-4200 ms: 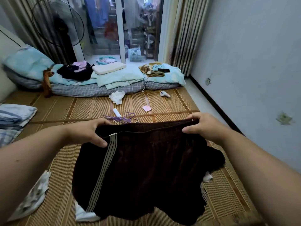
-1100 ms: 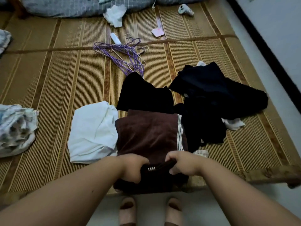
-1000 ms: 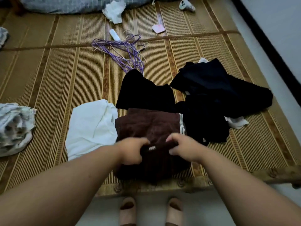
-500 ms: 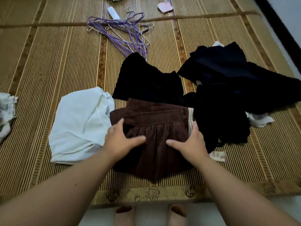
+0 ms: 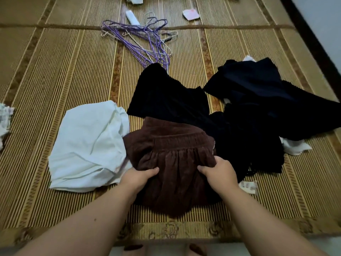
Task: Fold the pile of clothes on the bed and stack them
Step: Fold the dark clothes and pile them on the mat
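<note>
Plainly, both hands have a grip on the brown shorts (image 5: pixel 175 150), one on each side of the folded bundle. The left hand (image 5: pixel 137 177) holds the left edge with its thumb laid across the top and its fingers tucked out of sight beneath. The right hand (image 5: pixel 219 170) holds the right edge, its fingers curled into the gathered cloth.

The shorts lie on the bed mat (image 5: pixel 55 74) close to its near border. Their elastic waistband runs left to right just beyond the knuckles, so the long axis crosses in front of the person and the two grips sit at its ends. More of the bundle lies beyond the hands than on the near side of them.

Directly left of the shorts, and touching them, lies a white garment (image 5: pixel 86 145), already flattened into a rough square. It looks like the likeliest base for a stack. If so, the coming move is a short carry to the left, with the left hand leading as the nearer one and the right hand crossing the greater span.

Beyond the shorts a black garment (image 5: pixel 166 97) lies partly under their far edge. To their right a dark heap (image 5: pixel 258 111) is unfolded. Well beyond, purple hangers (image 5: pixel 144 39) lie tangled.
</note>
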